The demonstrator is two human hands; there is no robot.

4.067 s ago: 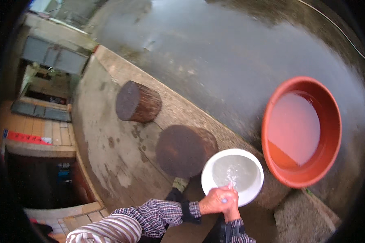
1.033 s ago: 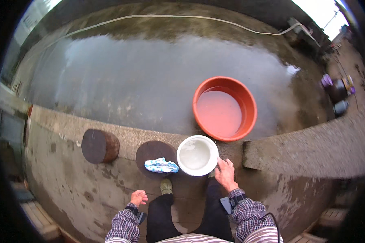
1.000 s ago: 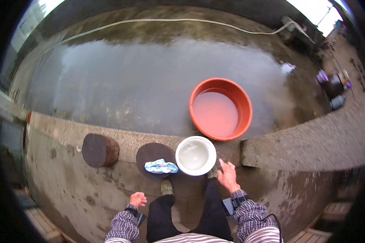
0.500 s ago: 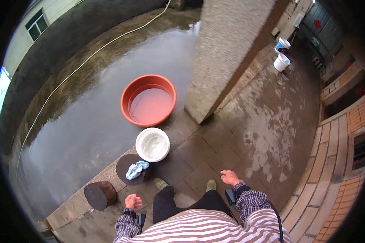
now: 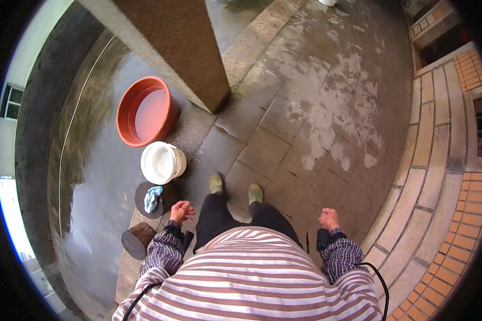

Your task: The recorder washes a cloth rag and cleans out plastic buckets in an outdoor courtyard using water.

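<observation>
My left hand (image 5: 182, 212) hangs at my left side, holding nothing, its fingers loosely bent and apart. Nearest to it is a dark round stump (image 5: 166, 199) bearing a crumpled blue and white cloth (image 5: 152, 198). A second, shorter-looking stump (image 5: 138, 241) stands closer to me on the left. My right hand (image 5: 329, 218) hangs free over the paving on the other side, relaxed and holding nothing. Beyond the cloth stands a white bucket (image 5: 179, 162), pale inside. Past that, a large orange-red basin (image 5: 168, 115) holds water.
A thick square pillar (image 5: 179, 53) rises just beyond the basin. Wet paving (image 5: 273, 155) with pale patches stretches ahead. A low wall of stone and orange tiles (image 5: 428, 182) curves along the right. A pale hose (image 5: 65, 144) runs across the wet ground at left.
My view has turned right and tilted down, so the basin, bucket and stumps sit farther left. The far white buckets have mostly left the view. Both hands stay free.
</observation>
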